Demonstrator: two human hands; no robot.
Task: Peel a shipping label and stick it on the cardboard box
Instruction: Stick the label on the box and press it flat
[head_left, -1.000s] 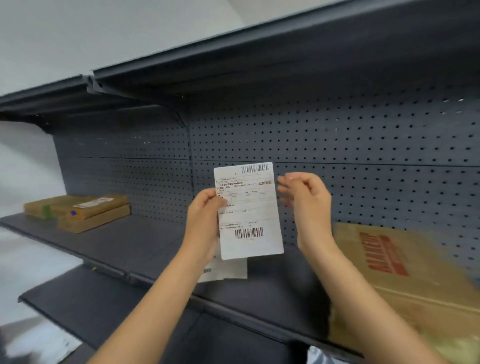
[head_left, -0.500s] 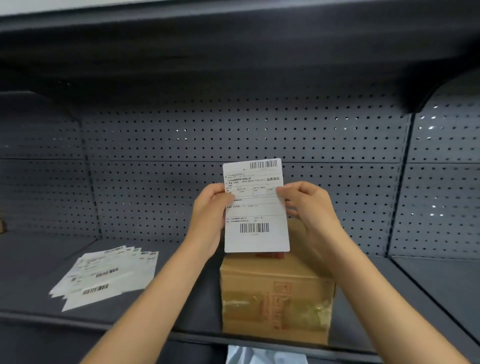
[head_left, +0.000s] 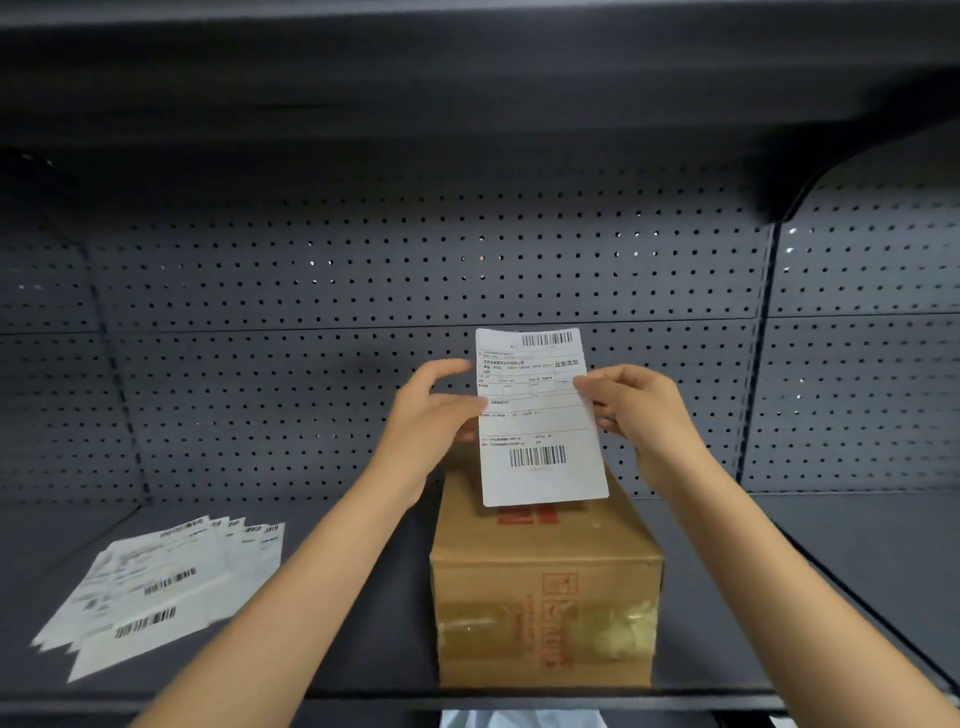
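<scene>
I hold a white shipping label (head_left: 540, 421) upright in front of me, printed side toward me, with barcodes at its top and lower middle. My left hand (head_left: 434, 415) pinches its left edge and my right hand (head_left: 631, 410) pinches its right edge. Below and behind the label a brown cardboard box (head_left: 545, 587) stands on the dark shelf (head_left: 363, 613), red print on its top and front, clear tape across the front. The label's lower edge hangs over the box's far top and hides part of the red print.
A fanned stack of more shipping labels (head_left: 156, 587) lies on the shelf at the left. A grey perforated back panel (head_left: 363, 291) rises behind, and an upper shelf (head_left: 467, 78) overhangs. Something pale shows below the shelf's front edge (head_left: 519, 719).
The view swung right from the far-left boxes until the cardboard box stood centred below me. My right hand took hold of the label's right edge; both hands now carry it over the box.
</scene>
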